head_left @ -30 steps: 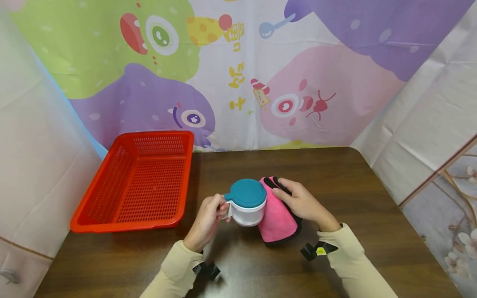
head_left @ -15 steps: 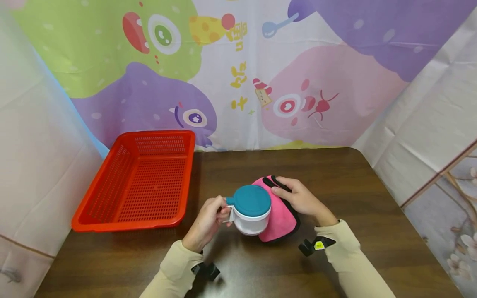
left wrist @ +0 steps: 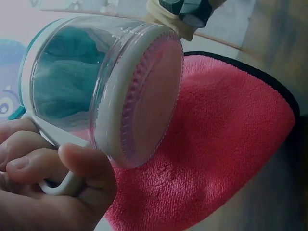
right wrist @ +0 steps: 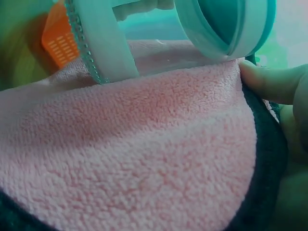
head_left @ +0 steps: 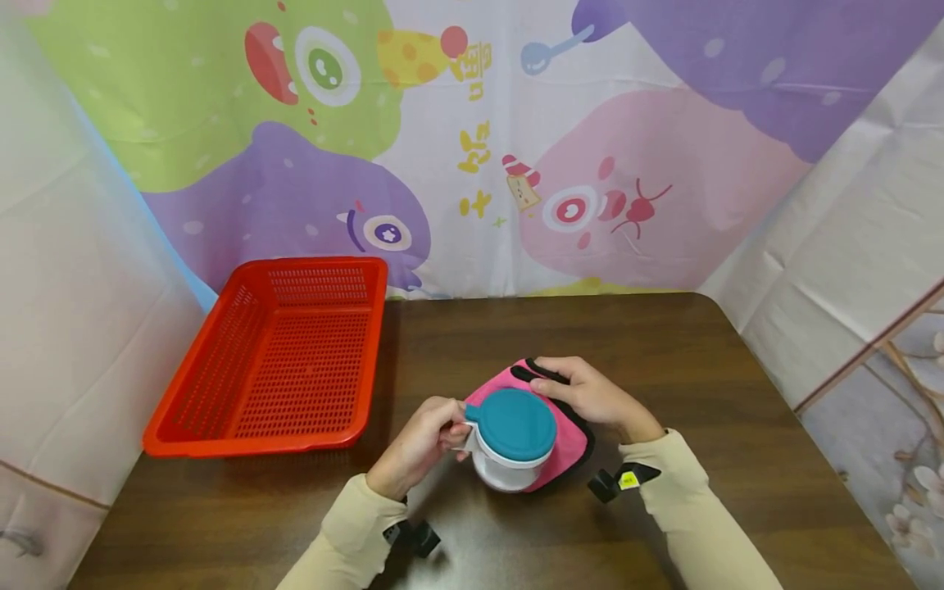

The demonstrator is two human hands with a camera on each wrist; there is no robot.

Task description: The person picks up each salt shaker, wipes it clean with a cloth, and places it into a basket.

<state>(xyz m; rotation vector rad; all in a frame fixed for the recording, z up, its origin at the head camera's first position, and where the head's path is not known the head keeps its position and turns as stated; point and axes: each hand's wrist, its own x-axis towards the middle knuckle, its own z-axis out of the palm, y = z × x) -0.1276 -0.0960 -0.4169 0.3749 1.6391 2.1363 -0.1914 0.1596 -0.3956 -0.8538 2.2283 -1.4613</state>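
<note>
A clear jar (head_left: 510, 469) with a teal lid and a white side handle hangs tilted over the table. My left hand (head_left: 426, 442) grips it by the handle, fingers curled through the loop in the left wrist view (left wrist: 62, 178). Against the jar's side and partly behind it lies a pink cloth (head_left: 571, 442) with black edging. The right hand (head_left: 599, 395) pinches this cloth along its black edge, thumb on top. In the right wrist view the fuzzy cloth (right wrist: 144, 144) touches the jar (right wrist: 103, 38). The jar looks see-through, with no contents visible.
A red perforated basket (head_left: 295, 369) stands at the left of the brown wooden table (head_left: 627, 336). Behind the table hangs a cartoon-printed curtain (head_left: 472, 246). A pale curtain (head_left: 826, 246) borders the right side.
The left hand has brought the jar rightward and nearer the body, now further in front of the cloth. The cloth has spread out to the left behind the jar; the right hand keeps its hold.
</note>
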